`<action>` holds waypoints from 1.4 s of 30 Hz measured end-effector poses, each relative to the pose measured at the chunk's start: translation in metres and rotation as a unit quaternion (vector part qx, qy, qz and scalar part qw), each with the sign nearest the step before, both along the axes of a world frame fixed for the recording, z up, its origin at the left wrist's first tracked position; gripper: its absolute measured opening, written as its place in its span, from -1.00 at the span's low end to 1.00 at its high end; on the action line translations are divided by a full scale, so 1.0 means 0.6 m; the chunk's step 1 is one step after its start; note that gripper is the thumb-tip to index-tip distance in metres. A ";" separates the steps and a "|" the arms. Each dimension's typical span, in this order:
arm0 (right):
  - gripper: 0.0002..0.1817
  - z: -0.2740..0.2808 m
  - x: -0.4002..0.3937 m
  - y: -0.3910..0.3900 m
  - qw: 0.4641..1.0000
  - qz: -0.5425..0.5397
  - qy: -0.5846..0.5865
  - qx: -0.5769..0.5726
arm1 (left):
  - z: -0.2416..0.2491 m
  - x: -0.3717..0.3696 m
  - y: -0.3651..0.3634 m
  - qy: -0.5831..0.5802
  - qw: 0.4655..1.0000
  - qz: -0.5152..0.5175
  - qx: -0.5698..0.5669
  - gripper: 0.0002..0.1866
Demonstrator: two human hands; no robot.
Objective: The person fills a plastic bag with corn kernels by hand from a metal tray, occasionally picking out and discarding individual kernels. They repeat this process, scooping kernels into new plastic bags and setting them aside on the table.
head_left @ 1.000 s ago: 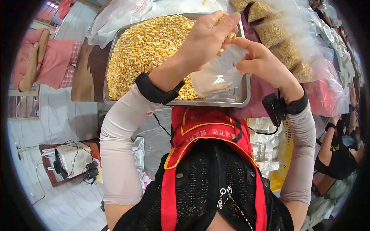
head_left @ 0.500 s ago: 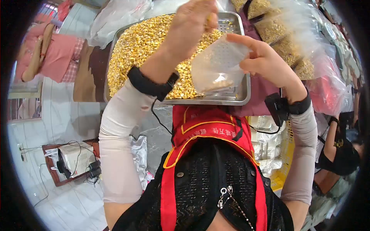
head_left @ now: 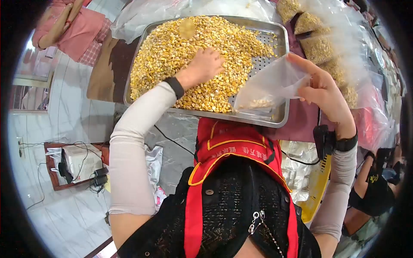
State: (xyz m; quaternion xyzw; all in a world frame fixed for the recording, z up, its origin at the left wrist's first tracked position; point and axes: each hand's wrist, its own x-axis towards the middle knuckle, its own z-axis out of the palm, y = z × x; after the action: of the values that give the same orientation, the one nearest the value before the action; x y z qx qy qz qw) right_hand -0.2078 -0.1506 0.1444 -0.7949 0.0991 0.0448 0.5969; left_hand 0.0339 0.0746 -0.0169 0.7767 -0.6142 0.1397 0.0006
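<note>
A perforated metal tray [head_left: 282, 116] holds a wide heap of yellow corn kernels [head_left: 159, 56]. My left hand [head_left: 204, 65] rests in the heap, its fingers curled down into the kernels, so what they hold is hidden. Over the tray's right end, my right hand [head_left: 320, 86] pinches the mouth of a clear plastic bag [head_left: 266, 81] between thumb and fingers. A few pale kernels lie in the bottom of the bag. A round yellowish disc [head_left: 187, 28] shows over the heap's far side.
Filled clear bags of kernels [head_left: 316, 49] line the right side. Plastic sheeting [head_left: 146, 17] lies beyond the tray. A person with crossed arms [head_left: 73, 30] is at upper left, another person [head_left: 372, 189] at right. A yellow crate [head_left: 316, 193] sits below the table.
My left hand has moved from above the tray near the bag down and left into the kernels. The bag and my right hand have shifted slightly right and down in view.
</note>
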 end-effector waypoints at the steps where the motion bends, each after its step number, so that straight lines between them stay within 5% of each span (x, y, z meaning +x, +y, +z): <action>1: -0.31 0.002 0.000 0.003 1.000 0.002 0.005 0.011 | 0.009 -0.017 0.010 0.005 1.000 -0.015 0.003 -0.81; 3: -0.31 0.003 0.003 0.008 1.000 0.005 0.011 0.022 | 0.012 -0.018 0.024 -0.026 0.995 -0.075 -0.065 -0.86; 8: -0.31 0.004 0.020 0.018 0.999 0.044 0.011 0.029 | 0.028 0.024 0.047 -0.002 0.996 -0.035 -0.085 -0.88; 11: -0.30 0.009 0.030 0.030 0.999 0.048 0.000 0.021 | 0.059 0.044 0.039 0.257 0.913 0.153 -0.278 -0.72; 12: -0.30 0.008 0.031 0.030 0.999 0.048 0.000 0.020 | 0.066 0.053 0.037 0.257 0.913 0.153 -0.279 -0.72; 14: -0.30 0.003 0.035 0.030 0.998 0.055 0.000 0.003 | 0.076 0.066 0.037 0.561 0.653 0.271 -0.430 -0.77; 15: -0.30 0.002 0.036 0.032 0.998 0.057 0.000 0.003 | 0.078 0.070 0.043 0.667 0.525 0.251 -0.465 -0.69; 16: -0.30 0.000 0.038 0.034 0.998 0.056 0.005 -0.004 | 0.075 0.075 0.048 0.666 0.525 0.252 -0.467 -0.69; 18: -0.30 -0.002 0.041 0.035 0.998 0.057 0.008 -0.012 | 0.072 0.079 0.054 0.763 0.279 0.233 -0.535 -0.68; 22: -0.29 -0.001 0.041 0.034 0.998 0.060 0.015 -0.018 | 0.095 0.058 0.045 0.774 0.173 0.207 -0.573 -0.80; 28: -0.29 -0.002 0.039 0.033 0.998 0.058 0.011 -0.016 | 0.112 0.053 0.026 0.831 0.266 0.103 -0.477 -0.84; 30: -0.30 -0.003 0.038 0.033 0.998 0.046 0.010 -0.032 | 0.139 0.033 0.005 0.849 0.247 0.087 -0.460 -0.85; 32: -0.31 -0.006 0.041 0.030 0.997 0.061 -0.011 -0.048 | 0.169 0.008 -0.013 0.885 0.263 -0.064 -0.380 -0.88; 34: -0.32 -0.003 0.041 0.032 0.998 0.053 -0.004 -0.045 | 0.211 -0.026 -0.043 0.885 0.274 -0.029 -0.376 -0.87; 37: -0.31 -0.010 0.042 0.029 0.998 0.044 -0.012 -0.032 | 0.250 -0.063 -0.074 0.919 0.286 -0.118 -0.247 -0.81; 39: -0.31 -0.014 0.042 0.025 0.998 0.049 -0.008 -0.042 | 0.290 -0.135 -0.099 0.796 0.508 0.116 -0.307 -0.65; 40: -0.31 -0.015 0.041 0.024 0.998 0.046 -0.008 -0.041 | 0.277 -0.143 -0.110 0.797 0.509 0.116 -0.304 -0.65; 42: -0.30 -0.018 0.039 0.024 0.998 0.031 -0.014 -0.045 | 0.248 -0.156 -0.122 0.712 0.627 -0.070 -0.306 -0.78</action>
State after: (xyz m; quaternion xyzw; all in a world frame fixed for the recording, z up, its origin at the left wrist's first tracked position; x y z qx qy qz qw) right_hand -0.1846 -0.1363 0.1335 -0.8240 0.0680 0.0476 0.5604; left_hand -0.0599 0.0012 0.1318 0.5435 -0.3968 -0.2776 0.6856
